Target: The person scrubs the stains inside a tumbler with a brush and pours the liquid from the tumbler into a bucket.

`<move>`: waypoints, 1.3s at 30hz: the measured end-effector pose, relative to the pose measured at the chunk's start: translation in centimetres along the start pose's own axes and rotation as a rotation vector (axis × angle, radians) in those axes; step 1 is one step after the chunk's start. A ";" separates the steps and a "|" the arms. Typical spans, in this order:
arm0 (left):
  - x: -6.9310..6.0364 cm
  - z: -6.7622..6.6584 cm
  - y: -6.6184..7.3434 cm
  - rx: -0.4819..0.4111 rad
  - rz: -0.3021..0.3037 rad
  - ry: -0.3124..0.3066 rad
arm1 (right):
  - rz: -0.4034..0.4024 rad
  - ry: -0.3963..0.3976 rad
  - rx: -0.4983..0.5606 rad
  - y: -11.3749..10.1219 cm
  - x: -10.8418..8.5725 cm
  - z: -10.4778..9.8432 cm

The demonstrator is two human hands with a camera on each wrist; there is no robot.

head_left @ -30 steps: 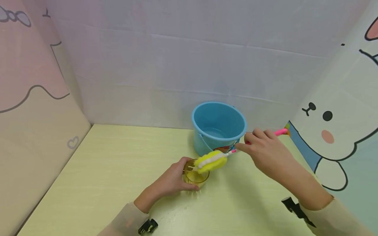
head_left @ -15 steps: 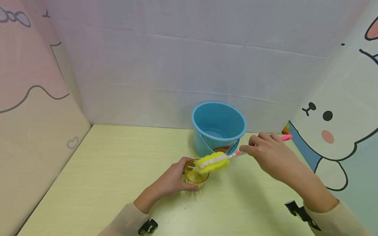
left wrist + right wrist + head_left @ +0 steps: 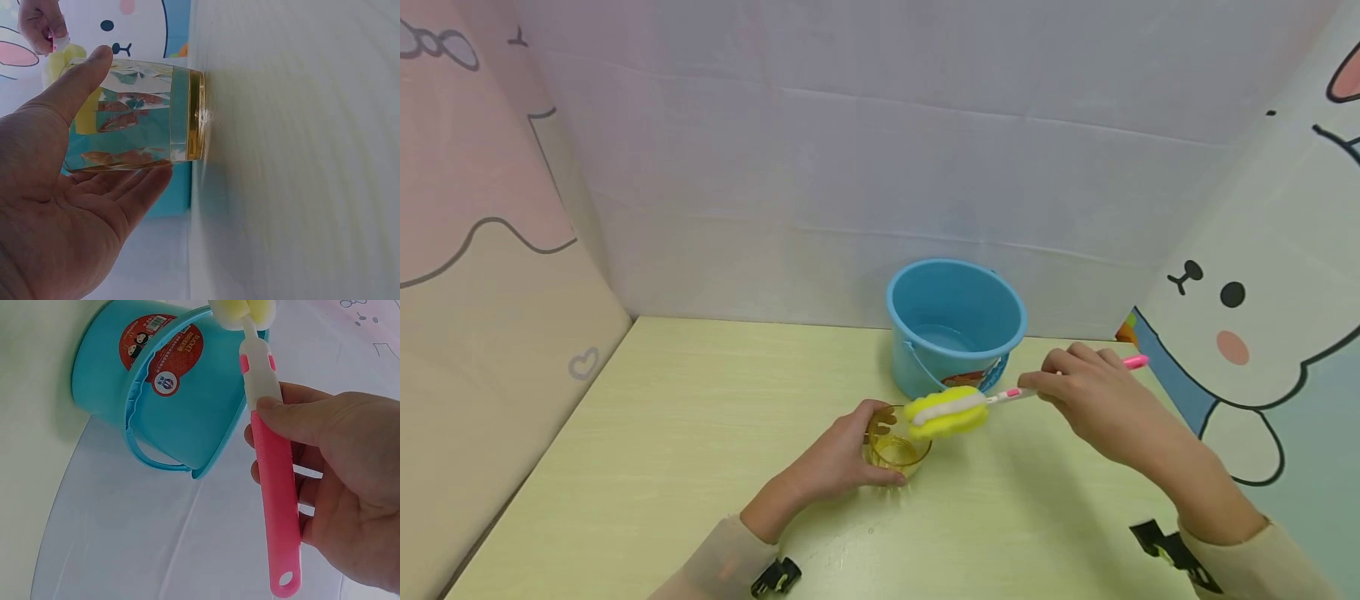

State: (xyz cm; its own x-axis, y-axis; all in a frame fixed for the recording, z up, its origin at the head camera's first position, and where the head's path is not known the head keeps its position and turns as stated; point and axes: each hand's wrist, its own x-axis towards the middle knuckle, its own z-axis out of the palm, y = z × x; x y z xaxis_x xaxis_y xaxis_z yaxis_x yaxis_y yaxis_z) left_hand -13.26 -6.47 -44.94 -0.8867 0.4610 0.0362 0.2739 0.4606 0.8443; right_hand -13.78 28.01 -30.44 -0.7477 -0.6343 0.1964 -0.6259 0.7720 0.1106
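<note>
Sponge brush (image 3: 964, 407), gripped by fingers of the right hand (image 3: 1093, 402), is at the right rim of the glass (image 3: 898, 454) the left hand (image 3: 842, 450) grips.

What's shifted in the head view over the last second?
The right hand moved rightward and down in the picture; the brush it grips slid slightly right with it. Nothing was taken hold of or let go. The left hand, glass and bucket stayed put.

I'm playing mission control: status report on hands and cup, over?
Left hand grips cup, upright on table. Right hand holds brush at cup's mouth. Bucket behind; nothing seen between brush and cup.
</note>
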 end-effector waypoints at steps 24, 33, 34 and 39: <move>0.0 -0.1 0.2 0.017 -0.010 0.008 | 0.060 0.019 0.093 1.6 -1.7 0.2; -0.1 0.0 0.2 0.014 -0.014 0.012 | 0.090 0.015 0.154 2.8 -2.8 1.0; -0.1 0.0 0.2 0.014 -0.015 0.012 | 0.091 0.018 0.156 3.0 -2.9 1.1; 0.0 0.0 0.2 0.021 -0.016 0.013 | 0.097 0.019 0.168 3.7 -3.6 1.6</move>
State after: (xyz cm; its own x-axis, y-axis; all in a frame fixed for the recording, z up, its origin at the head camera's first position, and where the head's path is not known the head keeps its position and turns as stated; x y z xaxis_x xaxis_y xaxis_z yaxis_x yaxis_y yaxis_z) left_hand -13.17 -6.40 -44.82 -0.8957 0.4436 0.0301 0.2674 0.4833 0.8336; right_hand -13.80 33.11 -32.25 -0.8028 -0.5553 0.2172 -0.5807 0.8108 -0.0737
